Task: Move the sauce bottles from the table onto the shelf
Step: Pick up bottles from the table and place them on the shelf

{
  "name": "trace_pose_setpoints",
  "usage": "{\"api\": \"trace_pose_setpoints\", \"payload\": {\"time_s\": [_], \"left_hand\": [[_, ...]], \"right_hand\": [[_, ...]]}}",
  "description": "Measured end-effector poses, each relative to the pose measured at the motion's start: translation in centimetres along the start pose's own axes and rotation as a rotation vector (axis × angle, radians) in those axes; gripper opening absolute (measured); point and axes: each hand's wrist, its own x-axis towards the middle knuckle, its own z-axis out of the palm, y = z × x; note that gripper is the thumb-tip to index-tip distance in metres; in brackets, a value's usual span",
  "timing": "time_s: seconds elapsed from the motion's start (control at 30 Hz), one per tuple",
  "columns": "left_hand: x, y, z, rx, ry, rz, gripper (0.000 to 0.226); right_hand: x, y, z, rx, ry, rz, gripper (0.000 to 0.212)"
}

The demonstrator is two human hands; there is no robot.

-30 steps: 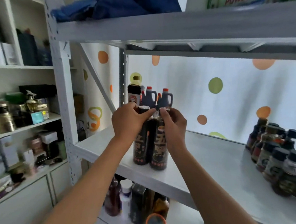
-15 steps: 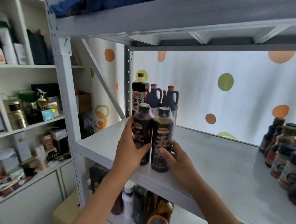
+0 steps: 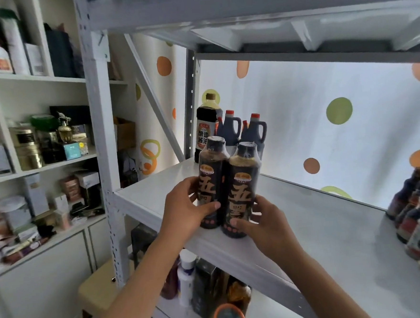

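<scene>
Two tall dark sauce bottles stand side by side near the front edge of the white metal shelf (image 3: 320, 228). My left hand (image 3: 185, 210) wraps the lower body of the left sauce bottle (image 3: 211, 168). My right hand (image 3: 265, 224) grips the base of the right sauce bottle (image 3: 244, 181). Both bottles are upright and touch each other. Behind them, in the shelf's back left corner, stand a tall soy bottle (image 3: 205, 128) and several dark jugs with red caps (image 3: 254, 131).
A cluster of several small dark sauce bottles (image 3: 419, 216) fills the shelf's right end. The shelf above (image 3: 243, 5) hangs low overhead. Bottles and boxes sit on the lower shelf (image 3: 202, 283). A cluttered white cabinet (image 3: 34, 151) stands to the left, past the upright post (image 3: 101, 141).
My hands slid down from the bottle caps to the lower bodies. The two bottles stayed on the shelf near its front edge. The camera moved closer and tilted up.
</scene>
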Motion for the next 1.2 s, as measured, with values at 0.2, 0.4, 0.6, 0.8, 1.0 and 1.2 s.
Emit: {"api": "trace_pose_setpoints", "payload": {"time_s": [0.2,0.4,0.6,0.8,1.0,1.2], "left_hand": [[1.9,-0.4,0.0,0.038,-0.009,-0.004,0.058],[5.2,-1.8,0.3,0.065,-0.021,-0.003,0.058],[8.5,-3.5,0.7,0.007,-0.031,0.006,0.055],[11.7,-5.8,1.4,-0.017,-0.010,0.012,0.055],[15.0,-8.1,1.9,-0.040,0.011,0.008,0.050],[19.4,-10.5,2.6,-0.009,-0.007,-0.023,0.054]], "right_hand": [[2.0,-0.2,0.7,-0.021,-0.011,0.011,0.058],[4.9,-0.1,2.2,-0.021,0.018,0.002,0.054],[8.7,-0.5,3.5,0.008,-0.017,0.013,0.047],[12.4,-0.3,5.1,0.013,0.002,0.020,0.038],[16.3,0.2,7.6,-0.041,0.070,0.093,0.041],[20.0,1.3,9.6,-0.012,0.130,0.108,0.047]]}}
